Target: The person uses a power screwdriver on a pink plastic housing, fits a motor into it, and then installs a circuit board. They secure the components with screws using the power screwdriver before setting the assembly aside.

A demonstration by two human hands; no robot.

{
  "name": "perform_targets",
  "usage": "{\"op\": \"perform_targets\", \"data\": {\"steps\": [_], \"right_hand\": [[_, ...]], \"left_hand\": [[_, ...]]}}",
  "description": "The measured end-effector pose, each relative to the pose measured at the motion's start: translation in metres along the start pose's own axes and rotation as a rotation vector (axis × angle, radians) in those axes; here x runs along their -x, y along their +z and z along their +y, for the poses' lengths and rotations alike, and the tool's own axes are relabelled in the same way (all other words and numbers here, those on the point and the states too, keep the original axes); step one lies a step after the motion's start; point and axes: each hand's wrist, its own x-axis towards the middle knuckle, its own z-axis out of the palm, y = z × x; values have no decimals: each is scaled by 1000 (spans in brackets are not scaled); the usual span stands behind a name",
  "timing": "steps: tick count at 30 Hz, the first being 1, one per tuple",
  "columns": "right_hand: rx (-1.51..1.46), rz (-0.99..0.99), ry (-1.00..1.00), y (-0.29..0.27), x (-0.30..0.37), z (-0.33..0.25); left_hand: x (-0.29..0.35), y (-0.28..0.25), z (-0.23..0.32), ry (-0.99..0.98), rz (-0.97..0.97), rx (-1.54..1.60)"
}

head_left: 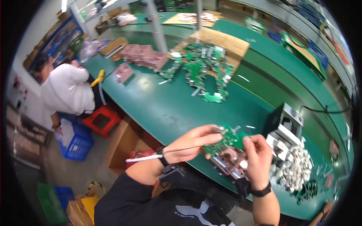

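Between my two hands I hold a green circuit board (225,142) above the near edge of the green bench. My left hand (196,140) is closed on its left part, thumb on top. My right hand (258,154) pinches the right end of the green board between thumb and fingers. Just below lies a pinkish box-like tray with shiny metal cylinders (230,162), partly hidden by the board and my hands. A band with a cord is round my left wrist, and a dark band is round my right.
A heap of green boards (200,67) lies by an opened cardboard sheet (235,49). Pink divided trays (141,55) stand farther left. At right are a grey-black machine (288,118) and a pile of small white parts (296,169). A co-worker (68,88) bends by a red stool (102,119).
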Motion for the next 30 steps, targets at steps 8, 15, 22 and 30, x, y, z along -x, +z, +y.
{"op": "perform_targets", "data": {"steps": [8,15,22,30], "right_hand": [[538,126,-395,-9,-13,-10],[742,160,-336,-51,7,-13],[284,60,-70,-96,90,5],[-154,149,73,-119,159,32]], "left_hand": [[-7,-23,6,-70,-25,36],[-51,-72,30,238,131,-753],[-106,-95,-23,549,-2,-1588],[-64,-19,-5,620,-31,-1609]]}}
